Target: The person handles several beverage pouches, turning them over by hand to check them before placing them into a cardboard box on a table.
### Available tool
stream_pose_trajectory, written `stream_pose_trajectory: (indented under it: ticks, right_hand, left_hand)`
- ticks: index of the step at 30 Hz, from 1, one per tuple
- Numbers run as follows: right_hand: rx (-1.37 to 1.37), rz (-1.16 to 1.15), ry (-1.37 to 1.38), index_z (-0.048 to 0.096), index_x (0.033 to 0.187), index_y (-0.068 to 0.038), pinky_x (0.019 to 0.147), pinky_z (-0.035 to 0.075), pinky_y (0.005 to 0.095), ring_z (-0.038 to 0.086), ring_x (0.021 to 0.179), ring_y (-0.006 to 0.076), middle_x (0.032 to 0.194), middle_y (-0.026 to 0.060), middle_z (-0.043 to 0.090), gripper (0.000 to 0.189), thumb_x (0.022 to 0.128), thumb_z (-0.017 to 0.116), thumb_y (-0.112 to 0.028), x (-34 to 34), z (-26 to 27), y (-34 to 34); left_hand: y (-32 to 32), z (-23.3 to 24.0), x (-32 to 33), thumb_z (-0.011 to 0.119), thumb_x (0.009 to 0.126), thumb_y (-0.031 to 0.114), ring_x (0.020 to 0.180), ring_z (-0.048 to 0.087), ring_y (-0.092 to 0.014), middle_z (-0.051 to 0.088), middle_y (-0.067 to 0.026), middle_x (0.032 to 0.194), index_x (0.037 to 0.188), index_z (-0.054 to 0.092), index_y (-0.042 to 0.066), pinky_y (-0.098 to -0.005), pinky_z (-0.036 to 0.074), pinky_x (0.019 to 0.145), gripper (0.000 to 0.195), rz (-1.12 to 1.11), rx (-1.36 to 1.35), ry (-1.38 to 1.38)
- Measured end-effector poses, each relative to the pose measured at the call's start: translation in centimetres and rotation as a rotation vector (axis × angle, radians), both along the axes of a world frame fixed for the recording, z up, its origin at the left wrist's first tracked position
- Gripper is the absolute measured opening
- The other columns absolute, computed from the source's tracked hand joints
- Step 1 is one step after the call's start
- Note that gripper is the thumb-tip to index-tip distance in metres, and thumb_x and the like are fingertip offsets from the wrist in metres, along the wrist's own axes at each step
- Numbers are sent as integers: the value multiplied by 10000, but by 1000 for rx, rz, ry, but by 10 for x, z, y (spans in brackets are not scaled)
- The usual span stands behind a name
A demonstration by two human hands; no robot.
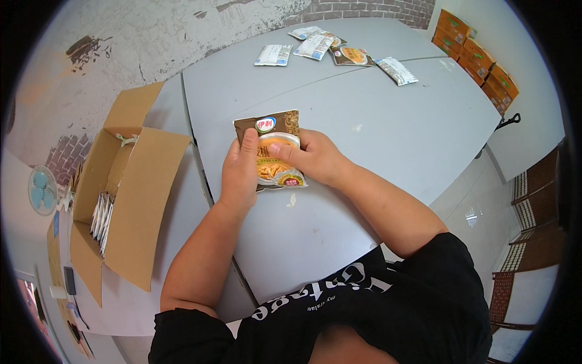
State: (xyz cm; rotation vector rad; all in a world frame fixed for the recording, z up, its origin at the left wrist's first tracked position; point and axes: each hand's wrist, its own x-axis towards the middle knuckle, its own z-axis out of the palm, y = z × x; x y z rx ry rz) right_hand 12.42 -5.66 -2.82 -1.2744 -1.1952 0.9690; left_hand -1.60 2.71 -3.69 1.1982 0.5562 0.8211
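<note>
Both of my hands hold one brown and orange food packet (277, 172) above the grey table (313, 227). My left hand (241, 170) grips its left edge, thumb on the front, the fingers mostly hidden behind. My right hand (318, 157) holds the right side, with its thumb lying across the printed front. To the left stands an open cardboard box (141, 204), flaps spread, with a row of similar-sized packets (102, 218) standing inside its near end. Several packets lie loose at the table's far side, among them a brown one (352, 56) face up and a white-backed one (273, 55).
Beyond the table's right edge, orange cartons (475, 59) are stacked by the wall. A black handle (511, 119) juts out near that edge. A small fan (42, 189) and a dark slim object (69, 280) are beyond the box on the left.
</note>
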Motion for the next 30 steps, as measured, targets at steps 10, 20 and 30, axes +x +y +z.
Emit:
stream_pose_trajectory:
  ticks: [10, 20, 30]
  right_hand:
    - [-113, 41, -350, 668, 1101, -87, 781, 521, 364, 677, 858, 290, 922, 136, 707, 472, 865, 644, -494, -7, 5, -8]
    - [-89, -8, -293, 669, 1014, -26, 730, 523, 345, 665, 779, 244, 841, 124, 695, 478, 880, 638, -484, -9, -6, -3]
    - [305, -14, -13, 618, 947, 20, 701, 511, 265, 627, 762, 136, 826, 113, 654, 476, 900, 645, -453, -12, -1, 5]
  left_hand:
    - [6, -4, -7, 383, 1005, 539, 819, 586, -109, 630, -61, 901, 1007, 593, -9, -255, 490, 729, 587, 54, 305, 185]
    - [9, -6, -5, 366, 1001, 559, 822, 605, -132, 637, -85, 952, 1050, 588, -11, -268, 504, 747, 613, 87, 159, 152]
    - [2, -3, -12, 388, 983, 443, 420, 550, -185, 564, -79, 568, 855, 557, 59, -274, 415, 362, 439, -458, -462, -306]
